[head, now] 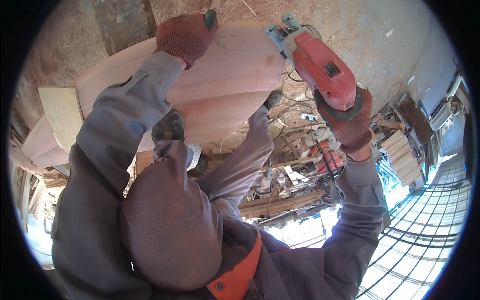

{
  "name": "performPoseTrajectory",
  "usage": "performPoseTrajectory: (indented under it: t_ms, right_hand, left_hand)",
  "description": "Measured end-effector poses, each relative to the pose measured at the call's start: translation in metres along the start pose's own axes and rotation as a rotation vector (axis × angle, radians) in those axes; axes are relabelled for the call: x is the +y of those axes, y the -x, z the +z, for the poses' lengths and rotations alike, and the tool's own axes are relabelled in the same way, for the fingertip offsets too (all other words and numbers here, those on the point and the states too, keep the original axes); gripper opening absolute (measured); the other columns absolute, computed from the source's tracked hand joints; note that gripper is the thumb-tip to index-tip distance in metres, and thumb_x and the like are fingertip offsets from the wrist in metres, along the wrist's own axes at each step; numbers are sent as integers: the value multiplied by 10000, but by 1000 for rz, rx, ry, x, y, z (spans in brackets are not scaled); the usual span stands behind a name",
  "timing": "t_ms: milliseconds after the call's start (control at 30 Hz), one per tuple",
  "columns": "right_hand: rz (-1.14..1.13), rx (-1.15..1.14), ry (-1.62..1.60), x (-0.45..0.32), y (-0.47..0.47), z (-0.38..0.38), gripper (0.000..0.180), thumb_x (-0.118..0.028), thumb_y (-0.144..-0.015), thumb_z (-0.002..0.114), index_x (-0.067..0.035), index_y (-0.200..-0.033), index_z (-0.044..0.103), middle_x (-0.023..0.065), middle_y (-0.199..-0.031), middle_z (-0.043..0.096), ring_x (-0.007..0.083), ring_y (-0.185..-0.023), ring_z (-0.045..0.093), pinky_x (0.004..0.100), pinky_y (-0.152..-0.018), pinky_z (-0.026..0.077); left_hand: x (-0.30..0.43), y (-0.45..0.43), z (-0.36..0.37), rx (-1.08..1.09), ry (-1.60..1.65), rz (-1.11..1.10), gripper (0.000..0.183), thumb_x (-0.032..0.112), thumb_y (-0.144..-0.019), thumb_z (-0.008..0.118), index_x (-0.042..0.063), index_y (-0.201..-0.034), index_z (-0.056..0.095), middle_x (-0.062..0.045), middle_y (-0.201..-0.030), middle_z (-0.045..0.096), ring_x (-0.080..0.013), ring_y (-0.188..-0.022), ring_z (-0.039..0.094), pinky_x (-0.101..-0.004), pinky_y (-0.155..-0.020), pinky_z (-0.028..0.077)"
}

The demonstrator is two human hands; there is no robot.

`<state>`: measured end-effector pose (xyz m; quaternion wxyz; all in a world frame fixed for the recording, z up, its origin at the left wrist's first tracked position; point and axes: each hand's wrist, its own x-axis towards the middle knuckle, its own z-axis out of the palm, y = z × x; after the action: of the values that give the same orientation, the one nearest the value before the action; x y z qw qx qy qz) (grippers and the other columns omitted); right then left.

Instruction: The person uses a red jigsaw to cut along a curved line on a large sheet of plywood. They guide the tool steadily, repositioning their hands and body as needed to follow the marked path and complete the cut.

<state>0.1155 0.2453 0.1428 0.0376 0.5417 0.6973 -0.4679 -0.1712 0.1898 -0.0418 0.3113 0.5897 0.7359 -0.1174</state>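
Note:
A red jigsaw [324,69] is in my gloved right hand [345,116], which wraps around the rear of its body. Its grey metal base and head [283,35] are at the right end of a wide, pale reddish wooden board [240,75] with curved edges. Whether the blade touches the wood is hidden. My gloved left hand [187,37] holds the board at its far edge; most of its fingers are out of sight. One dark boot [168,125] rests on the board's near side, and the other boot [273,99] is beside its right end.
A pale wood piece [62,116] overlaps the board's left part. Cables [296,101] and a socket strip [308,117] lie on the sawdust-covered floor. Timber offcuts [281,202], a red tool [328,161] and stacked wood strips [401,159] are nearby. A metal grid [423,225] is at lower right.

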Motion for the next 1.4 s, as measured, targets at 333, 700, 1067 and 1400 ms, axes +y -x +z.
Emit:
performPoseTrajectory:
  t_ms: [333, 700, 1067, 1400]
  right_hand:
    - [-19, -10, 115, -6, -3, 1, 244, -81, -780, 773, 6, -995, 697, 122, -854, 738, 211, -729, 719, 316, -654, 544]
    - [118, 279, -132, 23, 39, 8, 217, -41, -745, 772, -12, -955, 727, 116, -888, 740, 245, -768, 730, 314, -665, 561]
    - [706, 822, -798, 14, 165, 81, 132, -131, -888, 665, -10, -891, 716, 21, -619, 604, 85, -455, 547, 256, -419, 386]
    - [946, 853, -1112, 22, 245, 164, 174, -159, -910, 647, 3, -881, 705, 44, -604, 593, 101, -431, 542, 268, -375, 395]
  left_hand:
    - [0, 0, 0, -46, -21, -22, 522, 510, -1012, 361, 141, -927, 719, -123, -841, 722, -344, -834, 701, -478, -724, 559]
    - [-5, 1, -3, -13, 41, 2, 502, 501, -1009, 366, 152, -918, 716, -151, -846, 709, -377, -833, 686, -493, -751, 539]
    - [-4, 12, -1, 252, 34, 273, 451, 447, -914, 594, 191, -1284, 571, -102, -1157, 671, -317, -1072, 648, -446, -898, 519]
    - [105, -63, -5, -373, 5, 652, 555, 354, -944, 622, 178, -1443, 457, -155, -1325, 596, -346, -1194, 595, -400, -997, 479]
